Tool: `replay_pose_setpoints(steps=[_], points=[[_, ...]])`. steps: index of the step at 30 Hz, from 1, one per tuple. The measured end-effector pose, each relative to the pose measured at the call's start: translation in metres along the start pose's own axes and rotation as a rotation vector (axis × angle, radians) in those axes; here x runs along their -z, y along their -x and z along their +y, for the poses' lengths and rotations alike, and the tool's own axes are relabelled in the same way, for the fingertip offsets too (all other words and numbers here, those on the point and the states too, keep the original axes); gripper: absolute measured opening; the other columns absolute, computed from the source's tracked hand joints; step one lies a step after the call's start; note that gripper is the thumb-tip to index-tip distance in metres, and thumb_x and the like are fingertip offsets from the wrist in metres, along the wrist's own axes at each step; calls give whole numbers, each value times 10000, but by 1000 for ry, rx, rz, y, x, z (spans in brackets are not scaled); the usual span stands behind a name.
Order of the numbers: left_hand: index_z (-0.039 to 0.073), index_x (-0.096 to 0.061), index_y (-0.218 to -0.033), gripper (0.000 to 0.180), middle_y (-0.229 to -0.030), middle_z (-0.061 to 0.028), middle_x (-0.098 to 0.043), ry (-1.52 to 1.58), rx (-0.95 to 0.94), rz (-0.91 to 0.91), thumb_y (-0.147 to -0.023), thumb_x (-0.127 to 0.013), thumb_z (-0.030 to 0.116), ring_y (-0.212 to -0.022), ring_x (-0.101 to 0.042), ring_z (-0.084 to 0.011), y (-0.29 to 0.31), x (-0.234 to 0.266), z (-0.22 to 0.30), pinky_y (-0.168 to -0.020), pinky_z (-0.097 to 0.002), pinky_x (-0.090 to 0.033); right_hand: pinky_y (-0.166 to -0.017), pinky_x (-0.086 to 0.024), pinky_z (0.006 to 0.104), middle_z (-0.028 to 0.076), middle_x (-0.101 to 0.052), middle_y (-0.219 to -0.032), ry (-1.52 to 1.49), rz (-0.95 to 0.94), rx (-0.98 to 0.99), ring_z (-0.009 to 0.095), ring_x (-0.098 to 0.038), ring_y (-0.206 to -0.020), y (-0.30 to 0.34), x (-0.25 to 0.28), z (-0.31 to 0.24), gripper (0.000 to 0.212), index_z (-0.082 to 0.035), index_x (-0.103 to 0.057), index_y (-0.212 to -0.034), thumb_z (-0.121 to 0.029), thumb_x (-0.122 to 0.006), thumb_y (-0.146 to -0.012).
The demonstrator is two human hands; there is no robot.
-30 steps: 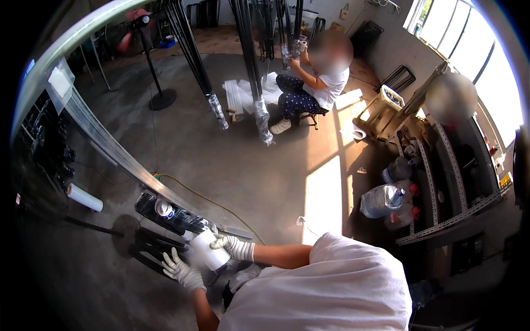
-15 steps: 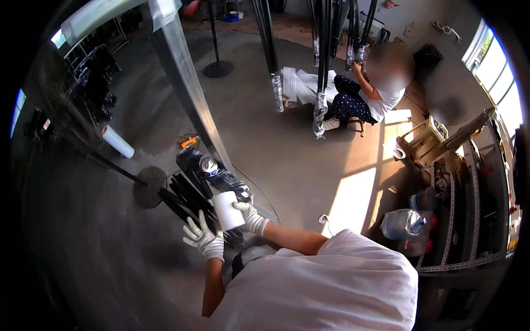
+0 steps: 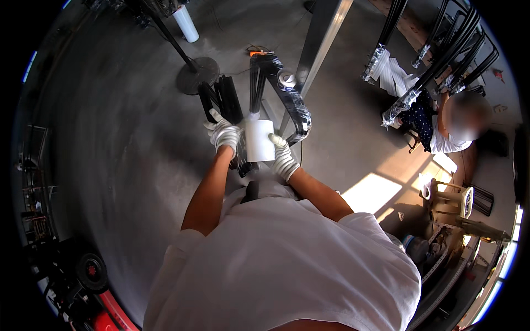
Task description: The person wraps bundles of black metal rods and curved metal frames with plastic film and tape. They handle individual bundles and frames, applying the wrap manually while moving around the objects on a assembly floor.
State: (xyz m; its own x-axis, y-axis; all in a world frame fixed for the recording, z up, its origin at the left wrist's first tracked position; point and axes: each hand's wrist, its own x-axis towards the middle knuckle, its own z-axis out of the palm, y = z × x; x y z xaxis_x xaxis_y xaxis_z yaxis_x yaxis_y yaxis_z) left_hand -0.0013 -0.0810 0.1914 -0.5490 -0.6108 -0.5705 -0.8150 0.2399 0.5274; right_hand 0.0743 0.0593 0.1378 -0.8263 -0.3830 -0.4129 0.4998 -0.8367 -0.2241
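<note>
My right hand [image 3: 284, 157], in a striped white glove, grips the right side of a roll of white plastic film [image 3: 259, 140]. My left hand [image 3: 223, 135], gloved the same way, is just left of the roll with its fingers apart, over the lower part of a bundle of black tubes [image 3: 226, 99]. What its palm touches is hidden. Beyond the roll stands a black frame [image 3: 301, 113] wrapped in shiny clear film, with a roll of tape [image 3: 286, 80] on it.
A metal post [image 3: 320, 44] rises past the wrapped frame. A round black base [image 3: 197, 75] and another film roll [image 3: 186, 23] are farther left. At right, a person [image 3: 441, 124] sits by hanging black frames. An orange tool [image 3: 258, 53] lies on the floor.
My view has turned, so the scene sits differently. My left hand has come in over the black tubes, its fingers less spread. The right hand still holds the film roll, now more upright.
</note>
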Motion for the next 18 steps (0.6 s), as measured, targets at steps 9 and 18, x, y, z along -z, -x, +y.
replay_pose_setpoints(steps=[9,18], points=[[145,60,-1398,1206,-1235,-215,-345,-416,-269,82,-583,-762,481,-1135,-412,-290,-6,-5,16,-926,-378,-400,-803,-492,433,155,-600,-964,30,-10,20,305,-594,-856,-8,6,-7,552,41,-500,-1101,-216,-706,-658],[191,28,-1411,1225,-1411,-192,-181,-298,-117,4,-540,-756,549,-1265,-295,-345,-20,11,8,-1025,-447,-290,-690,-489,376,107,-543,-957,397,277,341,227,-562,-824,-41,24,-17,869,-62,-220,-1329,-63,-724,-621]])
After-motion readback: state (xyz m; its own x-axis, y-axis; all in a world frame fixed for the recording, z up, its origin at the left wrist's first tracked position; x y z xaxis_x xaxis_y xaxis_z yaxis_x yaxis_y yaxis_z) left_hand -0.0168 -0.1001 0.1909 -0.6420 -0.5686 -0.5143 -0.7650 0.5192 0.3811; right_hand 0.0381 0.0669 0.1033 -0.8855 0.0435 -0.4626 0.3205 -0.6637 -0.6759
